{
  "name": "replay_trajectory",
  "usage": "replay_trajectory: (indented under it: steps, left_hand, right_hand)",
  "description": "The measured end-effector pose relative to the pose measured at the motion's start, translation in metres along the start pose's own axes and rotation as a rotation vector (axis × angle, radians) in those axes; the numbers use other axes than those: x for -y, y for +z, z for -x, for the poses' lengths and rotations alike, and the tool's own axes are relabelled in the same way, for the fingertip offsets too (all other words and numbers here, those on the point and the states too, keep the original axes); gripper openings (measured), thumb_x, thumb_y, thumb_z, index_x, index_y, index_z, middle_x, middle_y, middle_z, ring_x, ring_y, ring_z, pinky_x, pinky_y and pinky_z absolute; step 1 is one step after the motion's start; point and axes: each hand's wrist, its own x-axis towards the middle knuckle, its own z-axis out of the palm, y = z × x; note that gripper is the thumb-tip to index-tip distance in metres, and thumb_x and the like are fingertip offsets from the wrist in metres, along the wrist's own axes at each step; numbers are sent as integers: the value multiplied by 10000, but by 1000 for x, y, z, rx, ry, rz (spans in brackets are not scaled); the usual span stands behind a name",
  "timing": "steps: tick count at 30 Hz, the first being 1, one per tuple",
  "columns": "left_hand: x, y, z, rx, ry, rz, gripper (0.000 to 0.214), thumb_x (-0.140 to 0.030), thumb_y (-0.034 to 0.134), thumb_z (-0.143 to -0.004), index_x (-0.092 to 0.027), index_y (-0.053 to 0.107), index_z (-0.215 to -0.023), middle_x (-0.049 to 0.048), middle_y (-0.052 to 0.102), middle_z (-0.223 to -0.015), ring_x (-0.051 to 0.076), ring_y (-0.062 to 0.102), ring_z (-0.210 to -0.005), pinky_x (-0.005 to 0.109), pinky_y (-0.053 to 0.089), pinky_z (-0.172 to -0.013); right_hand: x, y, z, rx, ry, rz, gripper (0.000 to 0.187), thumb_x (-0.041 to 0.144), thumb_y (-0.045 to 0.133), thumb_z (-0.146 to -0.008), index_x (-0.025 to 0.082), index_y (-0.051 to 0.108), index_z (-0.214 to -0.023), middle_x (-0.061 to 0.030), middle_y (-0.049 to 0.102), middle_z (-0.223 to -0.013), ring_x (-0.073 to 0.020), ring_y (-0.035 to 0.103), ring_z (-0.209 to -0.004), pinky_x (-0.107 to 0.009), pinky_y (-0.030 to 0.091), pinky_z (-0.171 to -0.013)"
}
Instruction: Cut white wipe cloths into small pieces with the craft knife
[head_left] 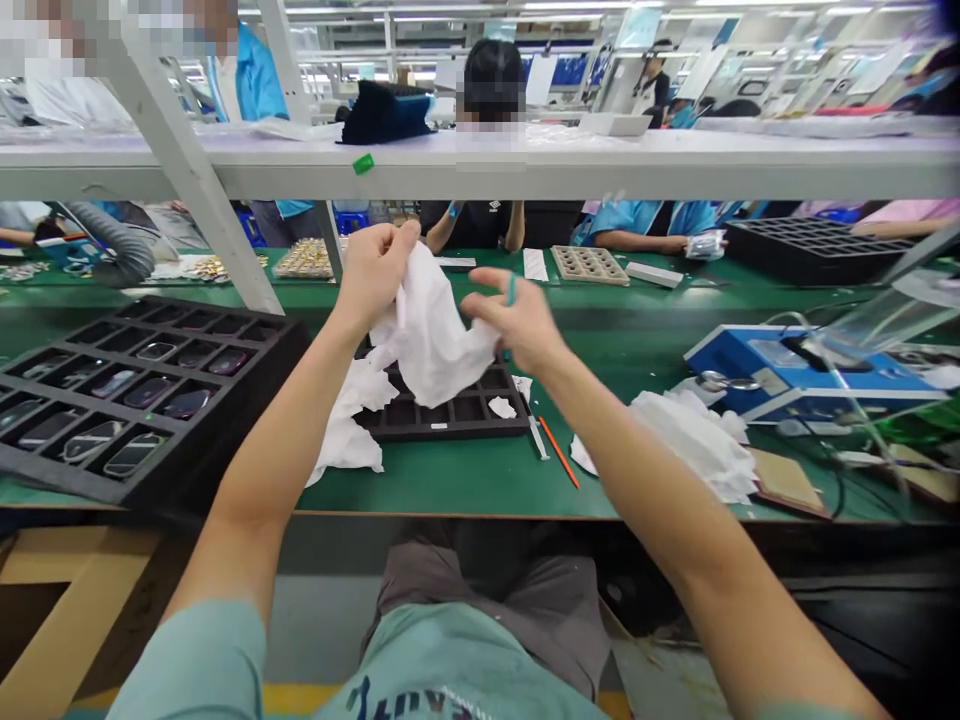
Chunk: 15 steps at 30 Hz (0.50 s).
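Note:
My left hand [373, 268] is raised above the green bench, fingers pinched shut on the top of a white cloth [431, 335] that hangs down from it. My right hand [517, 318] is beside the cloth, fingers partly spread, its lower fingers touching the cloth's right edge; a teal band shows on one finger. Below the cloth lies a small black compartment tray [457, 412] with a white scrap in one cell. More crumpled white cloth [352, 425] lies at the tray's left end.
A large black tray [90, 470] of dark glossy parts sits at left. A thin tool and an orange stick [559, 452] lie right of the small tray, then a cloth pile [697, 440] and a blue device [780, 375]. A white shelf [525, 165] spans overhead; other people sit opposite.

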Motion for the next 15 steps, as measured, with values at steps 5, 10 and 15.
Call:
replay_trajectory:
  steps: [5,10,15]
  left_hand:
    - [7,-1,-3,-31,-2,-57,546,-570,628,-909,-191,409,-584,-16,349,-591,109,436,-592,256,331,-574]
    - [21,-21,1,33,-73,-40,555,-579,689,-860,-186,417,-580,-16,308,-575,124,462,-617,253,336,-564]
    - [9,-28,13,220,-215,61,575,-677,538,-915,-165,563,-656,-16,374,-559,104,478,-533,232,333,-529]
  right_hand:
    - [-6,29,-2,115,83,-24,410,524,835,-662,172,691,-816,12,562,-626,-86,404,-482,-230,280,-412]
    - [9,-2,-14,106,101,1,399,537,833,-695,187,680,-811,32,490,-572,-64,318,-428,-222,197,-376]
    - [15,-14,-9,124,96,12,405,551,825,-732,196,639,-792,32,452,-588,-65,323,-433,-223,194,-366]
